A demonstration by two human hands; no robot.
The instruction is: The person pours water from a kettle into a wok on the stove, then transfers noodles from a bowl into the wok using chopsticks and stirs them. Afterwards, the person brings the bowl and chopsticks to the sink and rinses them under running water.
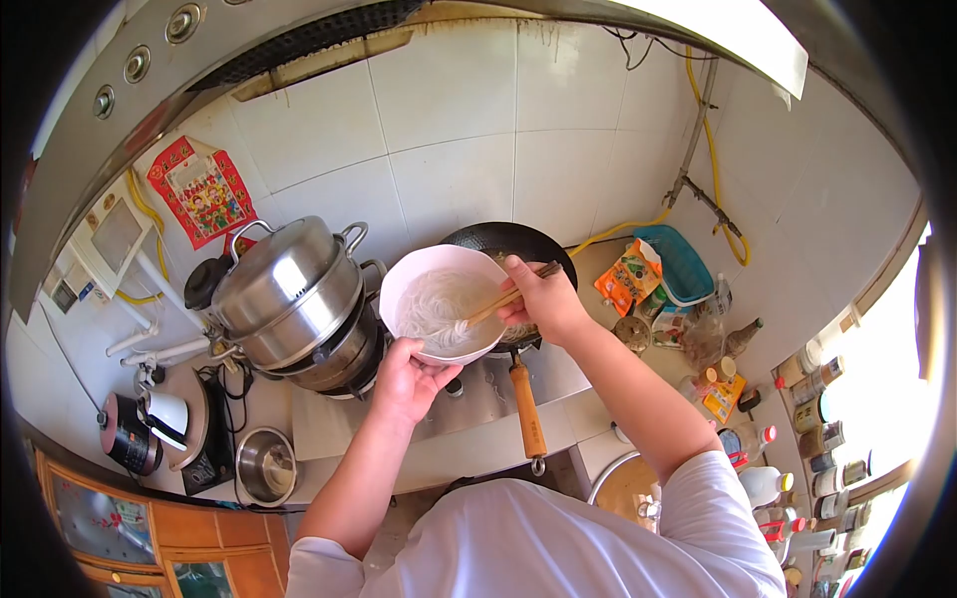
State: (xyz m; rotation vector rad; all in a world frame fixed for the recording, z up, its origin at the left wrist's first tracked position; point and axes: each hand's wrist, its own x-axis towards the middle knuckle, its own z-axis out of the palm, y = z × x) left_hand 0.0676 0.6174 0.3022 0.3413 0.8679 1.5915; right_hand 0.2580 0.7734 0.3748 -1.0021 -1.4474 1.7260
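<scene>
A pale pink bowl (407,284) holds white noodles (444,304) in liquid. My left hand (411,379) grips its lower rim, fingers under it and thumb at the edge. Wooden chopsticks (493,306) are closed in my right hand (543,299), their tips down among the noodles. Behind and to the right of the bowl, partly hidden by it and by my right hand, a black wok (523,239) sits on the stove, its wooden handle (526,409) pointing toward me.
Left of the bowl stands a lidded steel steamer (289,289). A steel bowl (266,465), a white kettle (164,414) and a rice cooker (128,434) are further left. At the right are a blue basin (678,261), an orange packet (630,274) and several bottles.
</scene>
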